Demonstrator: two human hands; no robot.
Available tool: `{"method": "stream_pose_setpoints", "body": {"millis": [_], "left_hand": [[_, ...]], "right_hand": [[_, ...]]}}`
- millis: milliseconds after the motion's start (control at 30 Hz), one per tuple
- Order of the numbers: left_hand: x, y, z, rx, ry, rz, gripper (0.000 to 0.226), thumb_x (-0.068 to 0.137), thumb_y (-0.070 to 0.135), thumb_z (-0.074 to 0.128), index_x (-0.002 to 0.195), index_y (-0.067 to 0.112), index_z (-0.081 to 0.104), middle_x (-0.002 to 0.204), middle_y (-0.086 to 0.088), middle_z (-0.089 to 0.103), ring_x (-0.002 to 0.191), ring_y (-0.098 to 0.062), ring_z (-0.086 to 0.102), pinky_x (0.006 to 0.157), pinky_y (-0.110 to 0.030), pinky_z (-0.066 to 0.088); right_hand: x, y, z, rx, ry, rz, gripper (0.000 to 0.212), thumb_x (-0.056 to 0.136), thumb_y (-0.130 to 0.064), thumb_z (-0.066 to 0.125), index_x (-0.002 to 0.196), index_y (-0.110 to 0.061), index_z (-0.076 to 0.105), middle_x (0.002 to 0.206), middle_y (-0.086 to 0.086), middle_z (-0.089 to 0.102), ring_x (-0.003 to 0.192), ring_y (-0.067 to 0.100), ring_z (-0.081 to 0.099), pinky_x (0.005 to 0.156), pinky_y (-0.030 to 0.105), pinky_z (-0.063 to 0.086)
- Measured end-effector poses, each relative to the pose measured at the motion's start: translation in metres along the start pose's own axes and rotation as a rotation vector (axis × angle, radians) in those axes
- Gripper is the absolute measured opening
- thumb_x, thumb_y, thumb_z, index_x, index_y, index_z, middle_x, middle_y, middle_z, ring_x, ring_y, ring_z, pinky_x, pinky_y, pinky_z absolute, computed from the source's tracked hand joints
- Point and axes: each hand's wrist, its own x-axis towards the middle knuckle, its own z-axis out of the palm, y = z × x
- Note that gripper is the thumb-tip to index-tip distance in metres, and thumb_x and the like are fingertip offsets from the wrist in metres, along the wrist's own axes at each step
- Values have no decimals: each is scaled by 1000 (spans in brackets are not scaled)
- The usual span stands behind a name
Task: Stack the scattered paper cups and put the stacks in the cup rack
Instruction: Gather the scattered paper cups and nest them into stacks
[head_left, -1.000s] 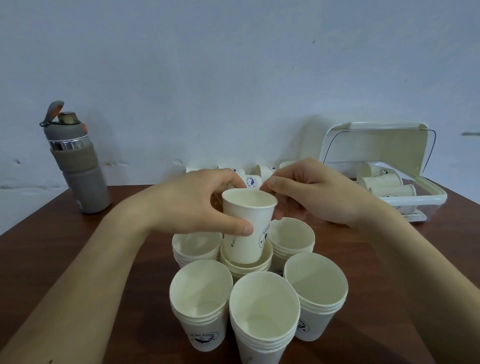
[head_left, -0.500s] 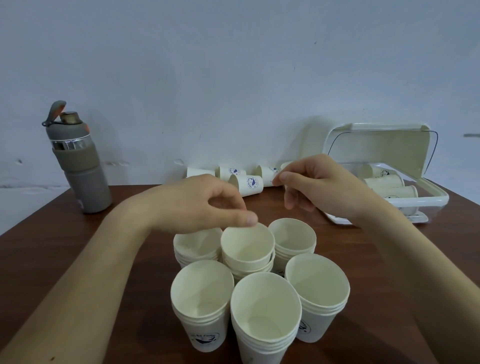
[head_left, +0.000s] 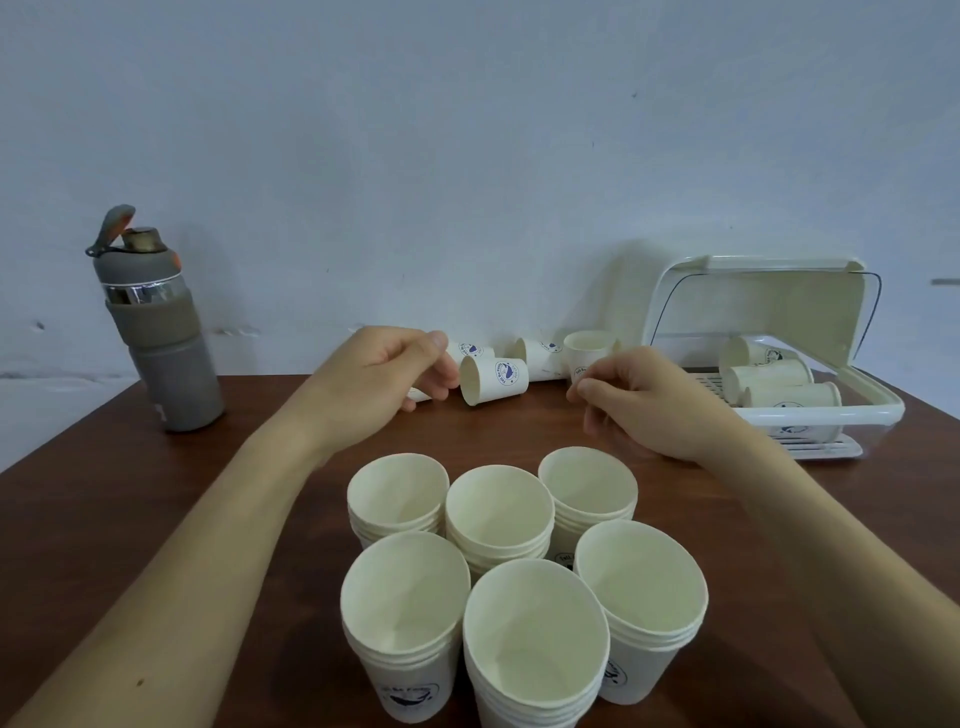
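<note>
Six short stacks of white paper cups stand upright in a cluster at the front of the table, among them the middle back stack and the front stack. Loose cups lie at the back by the wall; the nearest one lies on its side. My left hand hovers just left of it with loosely curled fingers and partly hides another cup. My right hand, also loosely curled and holding nothing, is in front of an upright cup. The white cup rack stands open at the right with several cups lying inside.
A grey water bottle with its cap flipped open stands at the back left. The brown wooden table ends against a pale wall. The rack's raised lid leans back towards the wall.
My left hand let a cup drop onto the middle back stack, and then both hands moved away from the stacks towards the loose cups at the back.
</note>
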Motion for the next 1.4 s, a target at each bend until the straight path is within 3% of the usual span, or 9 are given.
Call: {"method": "stream_pose_setpoints", "body": {"millis": [300,400,500,633,700,900,1033,1200,1400], "left_hand": [[22,-43,-1,-99,155,-128,31,103,33,48,95,18,73,105,1,74,99,-11,69,81,-35,53],[34,-65,-2,-52,285,-175,27,100,33,51,97,15,72,105,-2,70,105,-23,63,92,-47,51],[42,-86,0,-35,300,-210,23,100,32,50,101,19,69,97,8,66,96,-19,58,81,-33,48],[51,-105,1,-30,273,-180,29,102,30,48,103,11,69,104,1,63,97,-13,54,69,-17,38],[54,-111,1,-111,271,-194,22,102,31,48,90,19,61,99,7,59,92,-11,50,70,-20,36],[57,-133,12,-329,297,-281,15,101,36,52,101,31,66,95,28,60,89,15,50,75,-11,37],[57,-139,13,-367,293,-294,19,100,39,51,100,31,68,96,25,62,93,9,53,77,-13,38],[58,-139,18,-350,195,-284,39,102,41,48,133,24,62,128,14,63,121,-1,54,96,-21,36],[57,-138,19,-371,136,-261,28,102,38,49,124,31,65,125,16,63,118,1,55,99,-21,37]], "right_hand": [[13,18,22,-2,16,-29,23,99,-11,54,106,-24,72,77,-14,67,64,0,54,63,11,42],[29,19,32,24,-46,-57,29,100,-5,51,117,-18,70,94,-10,68,78,6,59,75,14,43],[53,20,39,-196,-143,-74,39,99,-5,48,133,-17,62,119,-5,60,104,4,57,85,3,34],[91,18,55,-416,-256,-60,53,96,-7,42,145,-24,53,153,8,42,141,23,40,117,33,28],[103,11,61,-508,-293,-57,56,96,-9,41,146,-31,50,158,7,36,143,28,36,118,45,29],[127,-19,75,-616,-360,-89,61,96,-5,43,151,-32,43,165,6,24,150,35,21,120,49,23],[138,-22,83,-653,-401,-42,57,96,-10,48,150,-27,46,158,11,32,144,33,33,114,38,26],[146,-12,88,-706,-488,30,55,99,-15,48,153,-13,38,159,11,31,144,31,38,115,44,35],[150,-13,84,-718,-502,-1,57,99,-16,50,154,-9,36,163,8,28,148,28,33,118,40,30]]}}
